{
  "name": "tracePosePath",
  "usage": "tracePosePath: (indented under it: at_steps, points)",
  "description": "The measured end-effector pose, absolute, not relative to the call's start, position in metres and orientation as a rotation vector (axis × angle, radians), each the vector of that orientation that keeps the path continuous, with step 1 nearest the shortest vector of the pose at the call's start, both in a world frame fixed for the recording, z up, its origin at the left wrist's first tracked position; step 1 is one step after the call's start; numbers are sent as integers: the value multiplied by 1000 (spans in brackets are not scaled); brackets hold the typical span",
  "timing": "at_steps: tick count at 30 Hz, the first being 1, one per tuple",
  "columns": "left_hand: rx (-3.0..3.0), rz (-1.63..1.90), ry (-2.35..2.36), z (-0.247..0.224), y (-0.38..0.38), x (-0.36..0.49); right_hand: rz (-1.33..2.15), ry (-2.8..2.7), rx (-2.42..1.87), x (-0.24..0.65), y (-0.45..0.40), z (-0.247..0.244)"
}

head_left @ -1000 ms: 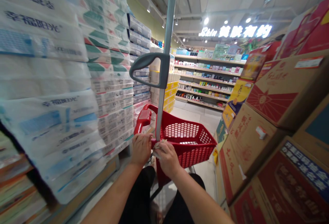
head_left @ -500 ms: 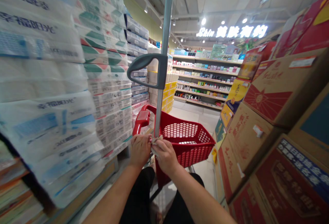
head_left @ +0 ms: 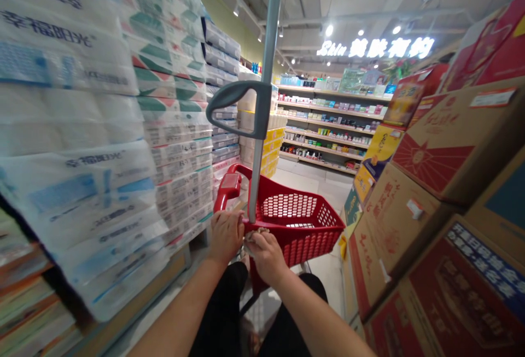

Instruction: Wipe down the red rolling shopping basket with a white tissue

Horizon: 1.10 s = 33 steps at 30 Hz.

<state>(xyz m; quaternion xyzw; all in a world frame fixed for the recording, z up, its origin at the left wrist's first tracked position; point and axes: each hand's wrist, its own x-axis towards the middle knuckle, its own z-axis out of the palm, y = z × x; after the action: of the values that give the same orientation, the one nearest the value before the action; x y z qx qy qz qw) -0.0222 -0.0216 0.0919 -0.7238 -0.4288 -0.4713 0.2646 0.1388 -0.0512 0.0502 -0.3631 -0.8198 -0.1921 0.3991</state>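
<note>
A red plastic shopping cart [head_left: 301, 231] with a perforated basket stands right in front of me. At its near corner my left hand [head_left: 225, 238] is closed around the red handle bar [head_left: 223, 193]. My right hand [head_left: 266, 256], just to the right and lower, pinches a crumpled, pale cloth or tissue [head_left: 254, 233] against the cart's near red edge. A metal pole [head_left: 268, 45] rises from the basket's near side, beside both hands. It bears a grey loop-shaped grip [head_left: 260, 110].
Tall stacks of wrapped tissue packs [head_left: 102, 193] line the left side. Cardboard cartons [head_left: 435, 144] are piled along the right. Ahead, pale floor [head_left: 303, 179] leads to shelves [head_left: 328, 122] of small boxes and bottles under a lit sign [head_left: 377, 48].
My right hand has moved slightly down with the cloth, away from the pole's base. My left hand has shifted a little up, and a gap now shows between the hands.
</note>
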Motion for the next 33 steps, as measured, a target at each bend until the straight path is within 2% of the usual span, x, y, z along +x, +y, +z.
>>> tracePosePath:
  at_steps: [10,25,33]
  points:
    - [-1904,-1037,-1174,91,-41,-33,-569,-2234,-928,156,-49,8]
    - [-1914,-979,-1314,66,-46,-26,-537,-2176,-1025,151,-42,-2]
    - [-1879,-1023,-1288,64,-43,-23,-511,-2344,-970,157,-42,2]
